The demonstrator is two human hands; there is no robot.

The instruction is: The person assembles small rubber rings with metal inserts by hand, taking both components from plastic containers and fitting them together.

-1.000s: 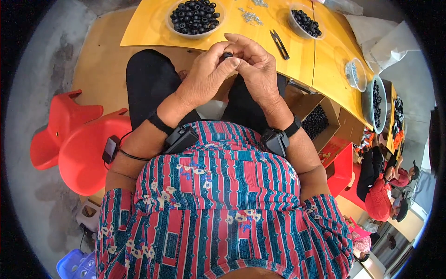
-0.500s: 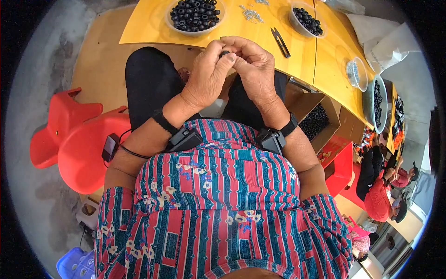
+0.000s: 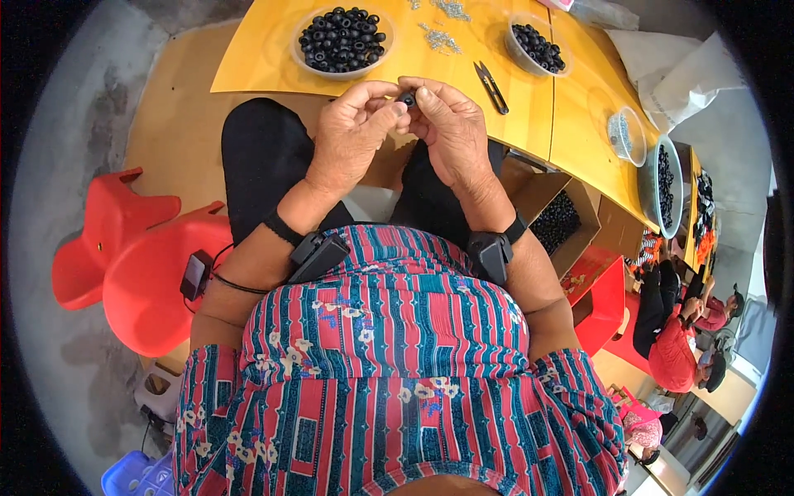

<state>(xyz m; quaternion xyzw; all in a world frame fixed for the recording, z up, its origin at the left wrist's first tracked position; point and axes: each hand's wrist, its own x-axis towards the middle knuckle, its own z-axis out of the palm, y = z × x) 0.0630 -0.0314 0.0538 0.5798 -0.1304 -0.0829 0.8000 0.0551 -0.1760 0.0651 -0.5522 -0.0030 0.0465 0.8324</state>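
Observation:
In front of the table edge, a small black round piece with a hole (image 3: pixel 407 99) sits between my fingertips. My right hand (image 3: pixel 453 132) pinches it with thumb and fingers. The thumb and forefinger of my left hand (image 3: pixel 349 139) are closed against its left side. Just beyond my hands, a clear round tub (image 3: pixel 296 51) holds many similar black pieces. Small silvery metal parts (image 3: pixel 440 40) lie in loose piles on the yellow table (image 3: pixel 248 66). To the right of them lies a pair of black-handled thread snips (image 3: pixel 491 88).
A second tub of black pieces (image 3: pixel 536 51), a small tub of silvery parts (image 3: pixel 626 139) and a large basin (image 3: pixel 672 190) stand to the right. Below the table is a cardboard box (image 3: pixel 585 217). Red chairs (image 3: pixel 157 273) stand at left; people (image 3: pixel 674 355) sit at far right.
Both hands have come slightly lower in the view and opened apart a little, so more of the black piece shows. The view of the table has shifted slightly.

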